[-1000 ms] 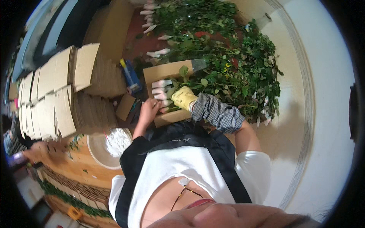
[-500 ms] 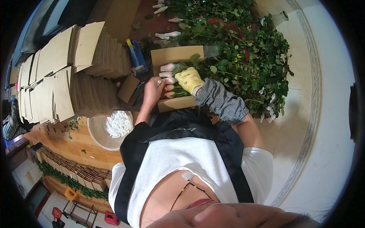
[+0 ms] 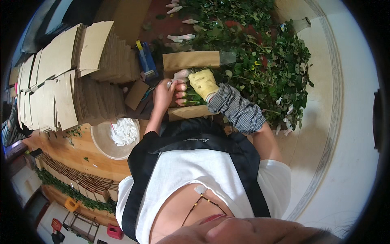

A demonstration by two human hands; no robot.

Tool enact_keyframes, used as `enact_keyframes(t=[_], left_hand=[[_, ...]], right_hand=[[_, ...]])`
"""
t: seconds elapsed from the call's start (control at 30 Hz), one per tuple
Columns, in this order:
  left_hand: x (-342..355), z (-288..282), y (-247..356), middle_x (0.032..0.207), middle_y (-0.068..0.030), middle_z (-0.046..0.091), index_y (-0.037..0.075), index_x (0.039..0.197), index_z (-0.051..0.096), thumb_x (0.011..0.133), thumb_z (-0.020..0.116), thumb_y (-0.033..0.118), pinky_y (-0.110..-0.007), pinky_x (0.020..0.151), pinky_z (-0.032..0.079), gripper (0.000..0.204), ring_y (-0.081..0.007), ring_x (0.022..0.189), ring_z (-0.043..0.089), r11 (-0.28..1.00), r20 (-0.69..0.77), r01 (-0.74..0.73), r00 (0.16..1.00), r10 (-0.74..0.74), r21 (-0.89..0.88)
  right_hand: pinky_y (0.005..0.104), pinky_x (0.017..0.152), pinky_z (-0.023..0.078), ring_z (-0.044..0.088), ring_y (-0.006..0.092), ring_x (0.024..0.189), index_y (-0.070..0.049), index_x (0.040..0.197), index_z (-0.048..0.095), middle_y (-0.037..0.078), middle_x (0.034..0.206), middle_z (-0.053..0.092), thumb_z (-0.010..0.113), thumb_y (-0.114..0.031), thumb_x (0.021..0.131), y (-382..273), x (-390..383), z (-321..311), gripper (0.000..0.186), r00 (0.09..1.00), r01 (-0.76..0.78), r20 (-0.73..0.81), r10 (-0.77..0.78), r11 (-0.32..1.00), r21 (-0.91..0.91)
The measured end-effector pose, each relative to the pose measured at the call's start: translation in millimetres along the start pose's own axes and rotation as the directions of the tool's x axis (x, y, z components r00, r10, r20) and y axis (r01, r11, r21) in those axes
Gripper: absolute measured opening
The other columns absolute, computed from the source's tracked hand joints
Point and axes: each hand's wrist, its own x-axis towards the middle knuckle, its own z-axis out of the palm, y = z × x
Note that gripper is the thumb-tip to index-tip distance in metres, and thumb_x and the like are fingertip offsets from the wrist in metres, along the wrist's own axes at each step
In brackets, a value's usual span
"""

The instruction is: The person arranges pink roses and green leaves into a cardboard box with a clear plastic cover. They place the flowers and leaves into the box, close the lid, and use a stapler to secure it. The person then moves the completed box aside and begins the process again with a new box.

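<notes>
Pink-orange rose buds (image 3: 181, 94) lie side by side on a corrugated cardboard sheet (image 3: 191, 59), its two ends showing beyond and nearer than the flowers. My bare left hand (image 3: 163, 92) pinches a white net sleeve (image 3: 175, 81) at the bud tips; its fingers partly cover it. Beyond it, another bud still wears a white net sleeve (image 3: 183, 73). My right hand (image 3: 203, 84), in a yellow glove, is closed around the rose stems just right of the buds. Leaves and stems run out to the right beneath it.
Stacked cardboard sheets (image 3: 61, 53) stand at left. Beside them are a blue tape dispenser (image 3: 147, 59) and scissors (image 3: 148, 93). A tub (image 3: 97, 138) holds white sleeves. Leafy rose stems (image 3: 280, 61) cover the right side. Far left, another person's striped sleeve (image 3: 11, 130) shows.
My left hand has drawn a net sleeve off toward the left, so another bud shows bare. My right hand stays on the stems, shifted only slightly.
</notes>
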Motion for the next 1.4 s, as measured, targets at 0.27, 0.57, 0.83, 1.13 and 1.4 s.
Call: enact_keyframes(t=[0.27, 0.57, 0.83, 1.13, 1.4], left_hand=[[-17, 8, -6, 0.071, -0.0075, 0.056, -0.002, 0.078, 0.059, 0.092, 0.062, 0.009, -0.036, 0.061, 0.043, 0.018, -0.0214, 0.066, 0.055, 0.945, -0.179, -0.01, 0.982, -0.052, -0.327], [-20, -61, 14, 0.071, -0.0074, 0.064, -0.001, 0.088, 0.063, 0.091, 0.065, 0.013, -0.029, 0.061, 0.048, 0.014, -0.0137, 0.066, 0.061, 0.972, 0.143, 0.121, 0.985, -0.093, -0.203], [-3, -12, 35, 0.074, -0.018, 0.068, 0.002, 0.088, 0.066, 0.092, 0.066, 0.027, -0.043, 0.061, 0.051, 0.025, -0.0323, 0.072, 0.069, 0.995, -0.095, -0.08, 0.992, 0.085, 0.051], [-174, -194, -213, 0.11, -0.0247, 0.068, -0.004, 0.122, 0.06, 0.08, 0.08, 0.039, -0.041, 0.085, 0.052, 0.064, -0.0336, 0.101, 0.067, 0.709, 0.017, 0.601, 0.759, -0.651, 0.369], [-210, -205, -266, 0.124, -0.0245, 0.065, -0.003, 0.136, 0.051, 0.088, 0.073, 0.033, -0.043, 0.096, 0.048, 0.063, -0.0358, 0.115, 0.062, 0.776, -0.278, 0.627, 0.76, -0.588, 0.071]], right_hand=[[0.0367, 0.056, 0.052, 0.067, 0.0259, 0.063, -0.008, 0.068, 0.068, 0.012, 0.066, 0.067, 0.058, -0.011, 0.083, 1, 2, 18, 0.018, 0.972, 0.052, -0.232, 0.041, 0.923, 0.382], [0.044, 0.068, 0.054, 0.067, 0.0357, 0.074, -0.005, 0.083, 0.065, 0.016, 0.074, 0.068, 0.066, -0.024, 0.086, 14, -11, -5, 0.019, 0.986, 0.034, -0.165, 0.015, 0.956, 0.291], [0.04, 0.088, 0.054, 0.067, 0.0306, 0.099, -0.009, 0.111, 0.07, 0.014, 0.104, 0.072, 0.055, -0.031, 0.096, 25, -4, -7, 0.031, 0.988, -0.156, 0.039, 0.152, 0.928, 0.338], [0.0463, 0.075, 0.051, 0.065, 0.0377, 0.085, -0.005, 0.108, 0.066, 0.018, 0.091, 0.069, 0.061, -0.026, 0.094, 35, -24, -13, 0.026, 0.99, 0.059, -0.142, 0.003, 0.901, 0.43], [0.0396, 0.075, 0.053, 0.068, 0.0321, 0.08, -0.006, 0.119, 0.068, 0.017, 0.089, 0.071, 0.069, -0.017, 0.09, 12, -52, -48, 0.031, 0.98, 0.13, -0.2, -0.01, 0.792, 0.597]])
